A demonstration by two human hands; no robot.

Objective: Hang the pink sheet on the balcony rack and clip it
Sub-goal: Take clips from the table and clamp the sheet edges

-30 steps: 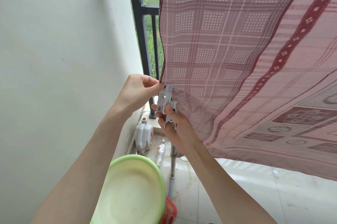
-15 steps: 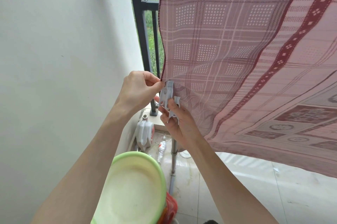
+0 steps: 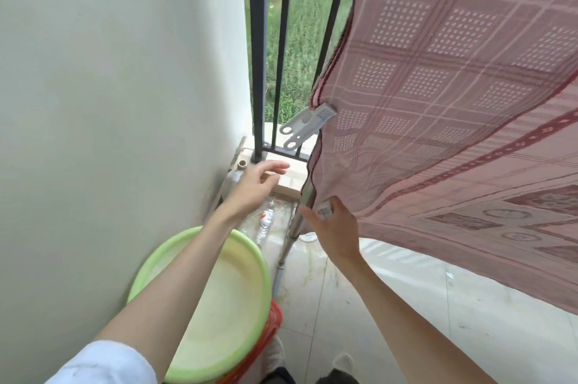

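Observation:
The pink patterned sheet point(image 3: 438, 108) hangs across the right of the view, its left edge falling beside the rack's metal post point(image 3: 297, 217). A grey clip point(image 3: 308, 125) bites the sheet's left edge and sticks out to the left on its own. My left hand point(image 3: 253, 189) hovers below the clip with fingers spread and relaxed, touching nothing. My right hand point(image 3: 334, 227) is lower, by the post and the sheet's edge, and holds a second grey clip point(image 3: 324, 211) whose tip shows between its fingers.
A white wall point(image 3: 109, 102) fills the left. Black balcony railing bars point(image 3: 259, 55) stand behind the sheet's edge, with grass beyond. A green basin point(image 3: 219, 305) sits on red basins below my left arm. A plastic bottle point(image 3: 266, 221) lies on the tiled floor.
Both hands have let go of the sheet's edge and dropped lower. The clip now grips the sheet by itself. The view has tilted downward.

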